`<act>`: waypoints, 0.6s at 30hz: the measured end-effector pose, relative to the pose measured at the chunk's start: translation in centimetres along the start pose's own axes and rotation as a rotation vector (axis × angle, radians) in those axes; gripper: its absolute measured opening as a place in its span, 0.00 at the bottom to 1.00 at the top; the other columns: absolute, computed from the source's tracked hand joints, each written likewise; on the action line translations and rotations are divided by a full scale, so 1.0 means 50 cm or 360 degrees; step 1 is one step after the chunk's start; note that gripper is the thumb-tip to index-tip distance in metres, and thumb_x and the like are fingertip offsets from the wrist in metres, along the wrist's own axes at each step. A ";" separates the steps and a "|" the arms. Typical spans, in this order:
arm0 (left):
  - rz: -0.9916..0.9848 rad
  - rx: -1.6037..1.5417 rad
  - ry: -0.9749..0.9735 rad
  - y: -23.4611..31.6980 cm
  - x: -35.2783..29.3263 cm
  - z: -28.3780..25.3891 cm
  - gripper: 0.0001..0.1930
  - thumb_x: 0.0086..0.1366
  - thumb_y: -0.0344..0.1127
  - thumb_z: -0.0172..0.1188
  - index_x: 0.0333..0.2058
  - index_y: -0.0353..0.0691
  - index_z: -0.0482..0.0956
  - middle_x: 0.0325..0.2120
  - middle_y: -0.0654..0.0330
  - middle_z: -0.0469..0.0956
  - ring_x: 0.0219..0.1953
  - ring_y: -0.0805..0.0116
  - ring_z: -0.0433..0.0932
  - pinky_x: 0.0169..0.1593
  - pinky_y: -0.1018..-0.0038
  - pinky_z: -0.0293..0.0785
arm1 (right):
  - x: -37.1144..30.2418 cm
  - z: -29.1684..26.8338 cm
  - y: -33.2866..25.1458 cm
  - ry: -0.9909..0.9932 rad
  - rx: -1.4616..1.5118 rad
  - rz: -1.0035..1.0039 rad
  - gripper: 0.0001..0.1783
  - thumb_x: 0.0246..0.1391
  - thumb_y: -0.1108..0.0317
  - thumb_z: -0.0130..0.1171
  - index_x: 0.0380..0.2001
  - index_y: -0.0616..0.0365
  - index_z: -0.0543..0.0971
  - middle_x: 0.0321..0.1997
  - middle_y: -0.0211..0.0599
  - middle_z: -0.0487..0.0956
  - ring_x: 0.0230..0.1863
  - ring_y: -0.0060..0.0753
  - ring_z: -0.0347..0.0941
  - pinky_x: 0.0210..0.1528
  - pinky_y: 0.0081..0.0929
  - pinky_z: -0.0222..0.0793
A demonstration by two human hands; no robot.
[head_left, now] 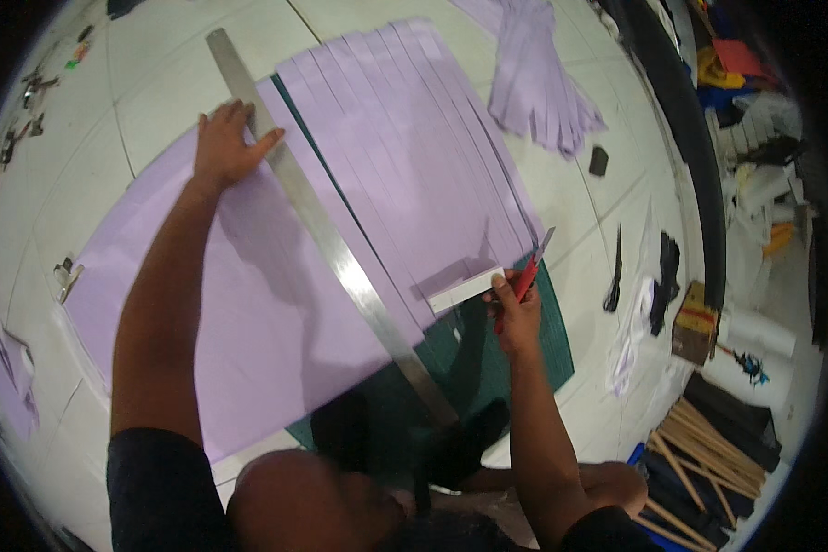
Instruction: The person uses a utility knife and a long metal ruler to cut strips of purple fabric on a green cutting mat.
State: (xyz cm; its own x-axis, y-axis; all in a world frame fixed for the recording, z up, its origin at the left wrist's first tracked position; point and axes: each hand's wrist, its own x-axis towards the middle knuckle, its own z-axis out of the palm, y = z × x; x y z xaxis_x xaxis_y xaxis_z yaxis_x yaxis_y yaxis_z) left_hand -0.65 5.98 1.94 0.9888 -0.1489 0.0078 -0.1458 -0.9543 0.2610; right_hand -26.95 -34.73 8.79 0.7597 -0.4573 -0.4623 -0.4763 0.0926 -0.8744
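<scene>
A long metal ruler (327,244) lies slantwise across a lilac fabric sheet (258,322). My left hand (227,144) rests near its far end, fingers spread, the thumb against the metal. To the ruler's right the fabric is cut into several long parallel strips (386,120), still side by side. My right hand (515,313) is closed round a red utility knife (527,279), blade pointing up and away. The same hand pinches one end of a short white strip (465,291), held at the near ends of the cut strips. Under the fabric lies a dark green cutting mat (547,336).
Loose lilac strips (534,83) lie bunched at the far right. Black scissors (614,276) and a small dark block (599,161) rest on the pale tiled floor. A metal clip (66,276) sits at the sheet's left edge. Wooden sticks (708,451) and a cardboard box (695,324) are at right.
</scene>
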 end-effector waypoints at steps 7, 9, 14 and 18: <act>0.0016 0.0336 -0.0510 0.013 0.010 -0.060 0.70 0.35 0.75 0.70 0.69 0.34 0.52 0.70 0.44 0.51 0.73 0.48 0.45 0.73 0.45 0.37 | -0.082 -0.074 0.073 -0.0006 -0.0151 0.0194 0.21 0.56 0.60 0.68 0.46 0.61 0.74 0.35 0.32 0.80 0.31 0.24 0.77 0.30 0.24 0.72; 0.0079 0.0380 -0.0545 0.011 0.014 -0.063 0.72 0.34 0.75 0.72 0.69 0.33 0.50 0.69 0.41 0.50 0.73 0.46 0.46 0.72 0.42 0.37 | -0.092 -0.065 0.092 -0.0057 -0.0223 0.0205 0.21 0.56 0.59 0.68 0.46 0.61 0.74 0.36 0.33 0.80 0.32 0.25 0.77 0.32 0.24 0.72; 0.0085 0.0368 -0.0556 0.018 0.023 -0.054 0.73 0.32 0.72 0.75 0.69 0.31 0.50 0.69 0.40 0.50 0.73 0.45 0.47 0.73 0.48 0.42 | -0.088 -0.056 0.155 -0.0019 -0.0312 0.0087 0.21 0.57 0.59 0.68 0.45 0.62 0.76 0.37 0.34 0.79 0.33 0.25 0.75 0.35 0.25 0.72; 0.0041 0.0298 -0.0575 -0.004 0.018 -0.058 0.72 0.30 0.66 0.77 0.69 0.32 0.51 0.70 0.43 0.49 0.73 0.48 0.47 0.73 0.56 0.47 | -0.088 -0.030 0.158 -0.0021 -0.0357 -0.0019 0.21 0.56 0.59 0.68 0.45 0.62 0.76 0.36 0.32 0.79 0.33 0.23 0.73 0.34 0.25 0.71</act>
State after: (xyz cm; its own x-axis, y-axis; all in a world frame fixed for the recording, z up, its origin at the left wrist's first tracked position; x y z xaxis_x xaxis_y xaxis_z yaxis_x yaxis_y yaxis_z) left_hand 0.34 6.78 4.68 0.9149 -0.2231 -0.3364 -0.2065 -0.9748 0.0847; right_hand -34.69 -33.31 4.15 0.7711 -0.4453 -0.4551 -0.5525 -0.1127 -0.8258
